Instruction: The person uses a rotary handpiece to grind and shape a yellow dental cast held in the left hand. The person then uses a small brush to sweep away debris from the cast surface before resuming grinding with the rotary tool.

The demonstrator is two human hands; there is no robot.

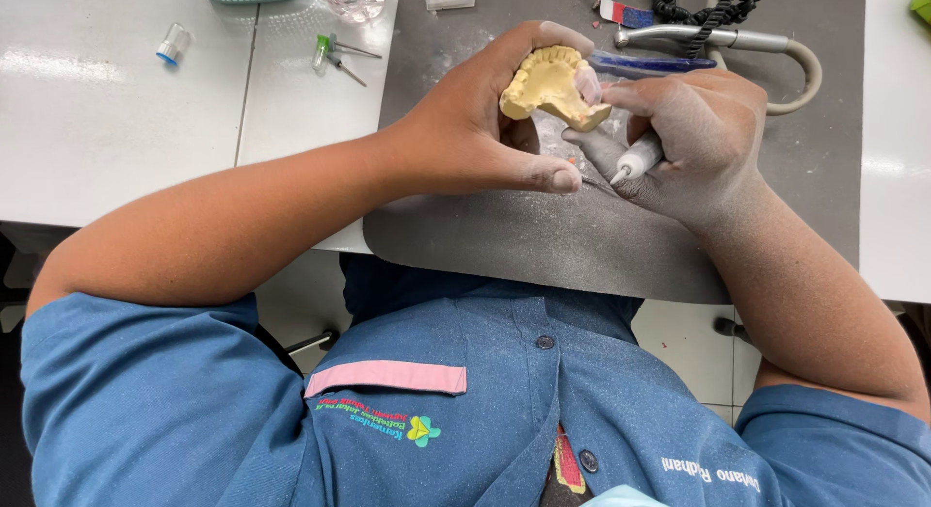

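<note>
From the head view I see my left hand [475, 129] wrapped around a yellow dental cast [551, 83], teeth up. Just right of it, my right hand [700, 139] grips a handpiece [638, 158] (dusty white), above the grey mat [543, 240].

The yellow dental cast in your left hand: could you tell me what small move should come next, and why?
Probably tilt the yellow dental cast slightly toward the handpiece. The left hand grips the cast above the grey mat, while the right hand holds the tool just below it, its tip hidden.
</note>
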